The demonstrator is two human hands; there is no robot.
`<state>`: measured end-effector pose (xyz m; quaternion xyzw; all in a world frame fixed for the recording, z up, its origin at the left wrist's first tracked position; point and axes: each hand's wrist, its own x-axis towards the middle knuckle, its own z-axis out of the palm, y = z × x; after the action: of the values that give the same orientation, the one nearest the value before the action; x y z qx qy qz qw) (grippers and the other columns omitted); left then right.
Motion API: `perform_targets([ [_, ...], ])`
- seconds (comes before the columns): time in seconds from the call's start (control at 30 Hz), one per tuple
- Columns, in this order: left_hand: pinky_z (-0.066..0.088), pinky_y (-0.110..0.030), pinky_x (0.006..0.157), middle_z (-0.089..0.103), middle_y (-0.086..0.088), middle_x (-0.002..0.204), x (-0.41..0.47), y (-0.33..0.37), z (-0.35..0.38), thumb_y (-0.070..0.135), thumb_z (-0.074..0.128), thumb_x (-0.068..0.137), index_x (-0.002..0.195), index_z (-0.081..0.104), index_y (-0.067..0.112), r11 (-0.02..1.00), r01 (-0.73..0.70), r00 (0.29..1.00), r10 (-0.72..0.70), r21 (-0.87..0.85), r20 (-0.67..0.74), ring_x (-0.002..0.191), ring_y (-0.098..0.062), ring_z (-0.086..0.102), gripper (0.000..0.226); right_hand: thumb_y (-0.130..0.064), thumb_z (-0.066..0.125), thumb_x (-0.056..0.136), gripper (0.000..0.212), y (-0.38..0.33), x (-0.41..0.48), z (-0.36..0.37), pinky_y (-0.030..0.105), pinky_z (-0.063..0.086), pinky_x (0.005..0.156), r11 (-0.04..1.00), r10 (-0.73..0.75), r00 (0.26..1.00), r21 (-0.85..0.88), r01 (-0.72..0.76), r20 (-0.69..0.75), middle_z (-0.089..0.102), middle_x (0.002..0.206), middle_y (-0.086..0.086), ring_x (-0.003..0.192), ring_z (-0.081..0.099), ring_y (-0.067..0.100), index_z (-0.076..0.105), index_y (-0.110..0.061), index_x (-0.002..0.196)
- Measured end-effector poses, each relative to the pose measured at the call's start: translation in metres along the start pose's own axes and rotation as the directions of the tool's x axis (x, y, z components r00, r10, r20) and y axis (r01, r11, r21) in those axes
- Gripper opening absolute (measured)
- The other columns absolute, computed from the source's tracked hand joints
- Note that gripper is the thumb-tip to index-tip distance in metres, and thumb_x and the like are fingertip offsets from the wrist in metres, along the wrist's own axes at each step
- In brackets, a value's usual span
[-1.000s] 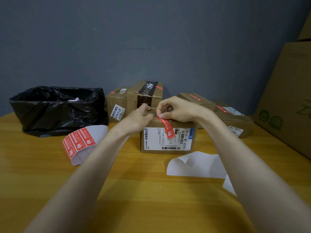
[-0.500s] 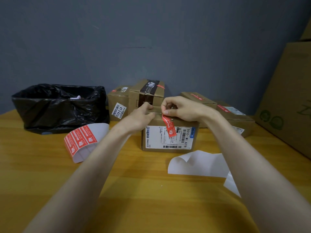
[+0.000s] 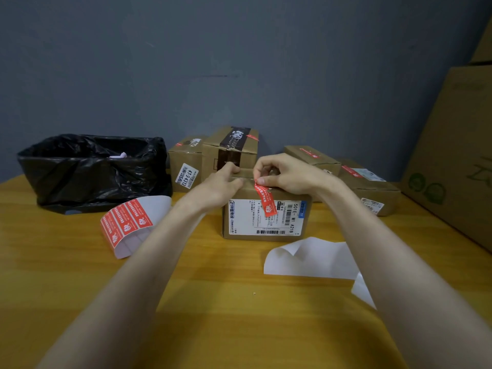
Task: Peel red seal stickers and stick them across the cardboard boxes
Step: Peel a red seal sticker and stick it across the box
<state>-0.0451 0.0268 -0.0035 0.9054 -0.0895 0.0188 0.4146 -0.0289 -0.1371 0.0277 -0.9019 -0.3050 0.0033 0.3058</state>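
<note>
bin bag: black bag [image 3: 90,171] at the far left of the bench [image 3: 239,315], same spot as a second ago, not in play.
sticker sheet: curled sheet [image 3: 127,222] just right of the bag, a few red seals still on it, untouched. Supply for later boxes.
left hand: left hand [image 3: 221,182] on the top left corner of the front box [image 3: 239,225], fingers laid fairly straight over the top, thumb at the near edge, gripping nothing. Same brace as a second ago.
front box: mid bench, white label face toward the camera, not shifted against the row behind.
red seal sticker: red seal sticker [image 3: 265,202] hangs slanted down the front face over the label, upper end at the box's top edge. Drape barely differs from a second ago, only the view has nudged. Judgement: lower end looks tacked down, upper end not yet laid over the top, so this box is about half sealed.
right hand: right hand [image 3: 287,174] at the top edge, thumb and forefinger pinched together on the sticker's upper end. Grip unchanged.
backing paper: white backing paper [image 3: 311,258] on the bench just right of the front box, lies as before.
back boxes: back boxes [image 3: 370,190] in a row behind, each showing a red strip. They look done.
big carton: big carton [image 3: 452,145] at the far right, idle.
</note>
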Motion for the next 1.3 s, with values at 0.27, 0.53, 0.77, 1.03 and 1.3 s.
perform_targets([
  [0.27,0.043,-0.03,0.081,0.055,-0.007,0.112,-0.001,0.002,0.0,0.027,0.038,0.1,0.136,0.035,0.015,1.0,-0.005,1.0,0.005,0.011,0.0,0.094,-0.018,0.056,0.039,-0.009,0.055,0.092,0.006,0.003,-0.001,-0.001,0.005,0.041,0.06,1.0,0.008,1.0,0.016,-0.008,0.008,0.056,0.081,-0.01,0.071,0.052,0.001,0.059,-0.012,0.09],
  [0.53,0.047,-0.038,0.092,0.056,-0.013,0.122,0.0,0.0,0.0,0.026,0.038,0.1,0.135,0.036,0.013,1.0,0.002,1.0,-0.002,0.006,0.01,0.106,-0.025,0.058,0.038,-0.009,0.055,0.092,0.01,0.007,-0.001,-0.001,0.012,0.041,0.065,0.998,0.01,1.0,0.056,-0.01,0.003,0.056,0.081,-0.007,0.071,0.051,0.0,0.059,-0.015,0.086],
  [0.77,0.046,-0.038,0.092,0.055,-0.012,0.122,-0.001,0.0,-0.001,0.027,0.038,0.1,0.136,0.035,0.015,1.0,0.005,1.0,-0.005,-0.001,0.014,0.105,-0.024,0.057,0.038,-0.006,0.058,0.09,0.018,0.009,-0.003,0.0,0.008,0.042,0.064,0.995,0.012,0.999,0.096,-0.008,-0.042,0.058,0.08,-0.005,0.07,0.051,0.001,0.059,-0.02,0.078],
  [1.03,0.047,-0.038,0.091,0.056,-0.01,0.122,-0.002,0.0,-0.001,0.028,0.037,0.1,0.136,0.035,0.017,1.0,0.007,1.0,-0.007,-0.013,0.017,0.102,-0.022,0.059,0.038,-0.007,0.063,0.086,0.02,0.009,-0.008,0.0,0.01,0.044,0.064,0.991,0.017,0.993,0.132,-0.002,-0.116,0.06,0.079,-0.007,0.067,0.053,-0.002,0.062,-0.023,0.074],
  [1.3,0.048,-0.039,0.091,0.056,-0.011,0.121,-0.002,0.0,-0.001,0.028,0.037,0.1,0.136,0.033,0.016,1.0,0.011,1.0,-0.01,-0.013,0.029,0.102,-0.022,0.059,0.038,-0.001,0.067,0.081,0.017,0.008,-0.012,0.001,0.01,0.048,0.061,0.972,0.048,0.987,0.235,-0.01,-0.156,0.063,0.069,-0.006,0.06,0.058,-0.006,0.068,-0.018,0.079],
])
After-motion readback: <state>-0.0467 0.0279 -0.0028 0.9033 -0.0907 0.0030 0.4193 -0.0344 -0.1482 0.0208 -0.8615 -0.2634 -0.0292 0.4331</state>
